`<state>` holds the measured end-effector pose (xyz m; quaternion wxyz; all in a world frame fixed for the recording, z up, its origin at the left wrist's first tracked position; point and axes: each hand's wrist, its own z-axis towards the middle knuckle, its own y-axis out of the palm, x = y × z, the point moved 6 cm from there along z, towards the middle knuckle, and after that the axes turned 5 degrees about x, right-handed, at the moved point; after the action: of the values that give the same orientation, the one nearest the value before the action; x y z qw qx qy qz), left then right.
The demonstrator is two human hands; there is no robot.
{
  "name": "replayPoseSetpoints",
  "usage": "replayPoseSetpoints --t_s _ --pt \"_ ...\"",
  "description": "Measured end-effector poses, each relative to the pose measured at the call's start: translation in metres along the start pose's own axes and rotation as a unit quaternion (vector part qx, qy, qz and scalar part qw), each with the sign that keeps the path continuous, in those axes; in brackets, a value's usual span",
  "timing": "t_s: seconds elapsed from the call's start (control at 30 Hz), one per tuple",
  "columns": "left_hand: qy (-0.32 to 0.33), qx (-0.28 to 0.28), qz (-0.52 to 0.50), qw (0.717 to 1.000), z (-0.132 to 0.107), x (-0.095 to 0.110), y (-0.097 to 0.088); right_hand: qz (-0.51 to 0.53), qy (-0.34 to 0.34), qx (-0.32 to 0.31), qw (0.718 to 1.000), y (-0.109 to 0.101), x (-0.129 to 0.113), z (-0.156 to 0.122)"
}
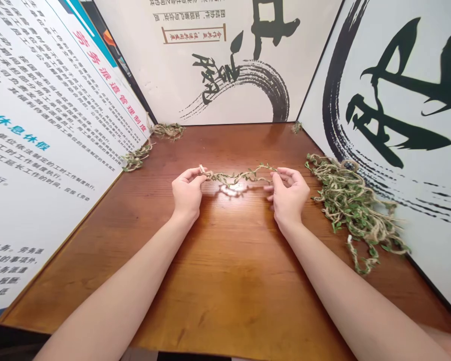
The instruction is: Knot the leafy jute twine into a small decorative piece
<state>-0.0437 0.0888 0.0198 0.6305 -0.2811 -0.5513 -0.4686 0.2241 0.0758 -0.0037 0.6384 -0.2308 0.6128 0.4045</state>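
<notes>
My left hand (188,193) and my right hand (287,195) hang just above the wooden tabletop (233,286). Between their fingertips, they pinch a short strand of jute twine with small green artificial leaves (236,176), stretched nearly level. A large tangled heap of the same leafy twine (351,210) lies to the right of my right hand, not touching it. Two smaller pieces (168,131) (136,158) rest near the back left corner, and a tiny tuft (296,127) sits at the back edge.
Printed boards stand along three sides of the reddish-brown table. A text panel in Chinese (48,100) rises on the left, and calligraphy boards stand at the back (218,65) and right (398,100). A bright glare lies on the wood below the strand.
</notes>
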Motion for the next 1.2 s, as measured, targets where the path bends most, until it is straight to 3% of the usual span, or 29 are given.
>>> replayPoseSetpoints --t_s 0.1,0.17,0.27,0.37,0.5,0.77,1.0,1.1,1.2 --pt "0.023 -0.035 0.037 0.998 -0.004 0.000 0.005 -0.059 -0.125 0.010 0.990 -0.002 -0.019 -0.006" --pt "0.026 -0.081 0.047 0.995 -0.010 0.001 0.011 -0.064 -0.172 -0.023 0.983 0.002 -0.026 -0.013" --pt "0.006 -0.172 0.027 0.985 -0.023 0.004 0.024 -0.045 -0.171 -0.164 0.971 0.019 -0.027 -0.025" --pt "0.002 -0.250 0.027 0.968 -0.034 0.006 0.034 -0.041 -0.171 -0.299 0.938 0.035 -0.025 -0.038" --pt "0.020 -0.277 0.038 0.960 -0.037 0.006 0.036 -0.093 -0.200 -0.378 0.899 0.043 -0.020 -0.044" --pt "0.008 -0.283 0.025 0.959 -0.035 0.009 0.035 -0.118 -0.200 -0.381 0.895 0.043 -0.020 -0.044" --pt "0.019 -0.294 0.045 0.955 -0.035 0.014 0.034 -0.139 -0.271 -0.328 0.894 0.040 -0.025 -0.042" --pt "0.020 -0.293 0.041 0.955 -0.034 0.014 0.034 -0.130 -0.237 -0.320 0.908 0.038 -0.022 -0.037" --pt "0.029 -0.301 0.046 0.952 -0.034 0.014 0.034 -0.095 -0.144 -0.329 0.928 0.037 -0.017 -0.033"
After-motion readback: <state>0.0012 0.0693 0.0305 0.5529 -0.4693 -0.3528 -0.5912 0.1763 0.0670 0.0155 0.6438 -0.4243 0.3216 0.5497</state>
